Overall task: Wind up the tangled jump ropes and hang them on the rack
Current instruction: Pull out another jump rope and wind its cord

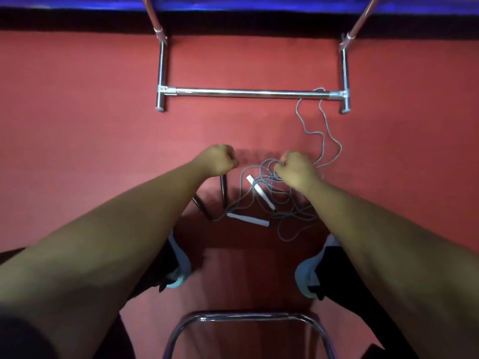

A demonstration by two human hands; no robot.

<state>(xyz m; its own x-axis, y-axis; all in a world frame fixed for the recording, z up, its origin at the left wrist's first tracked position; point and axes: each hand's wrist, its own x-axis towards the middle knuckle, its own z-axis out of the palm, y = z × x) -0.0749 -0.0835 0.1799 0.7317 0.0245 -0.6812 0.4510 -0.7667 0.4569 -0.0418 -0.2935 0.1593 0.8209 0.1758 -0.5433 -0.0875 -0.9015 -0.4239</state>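
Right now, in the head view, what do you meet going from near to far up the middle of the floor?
Chrome chair frame → shoes → white handles → left hand gripping a black handle and right hand pinching the grey rope → rack crossbar → blue edge.

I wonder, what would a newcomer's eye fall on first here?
The grey tangle of jump ropes with white handles, centre on the red floor, gripped by the right hand; the left hand holds a black handle. Beyond stands the chrome rack, one strand looped over its right end.
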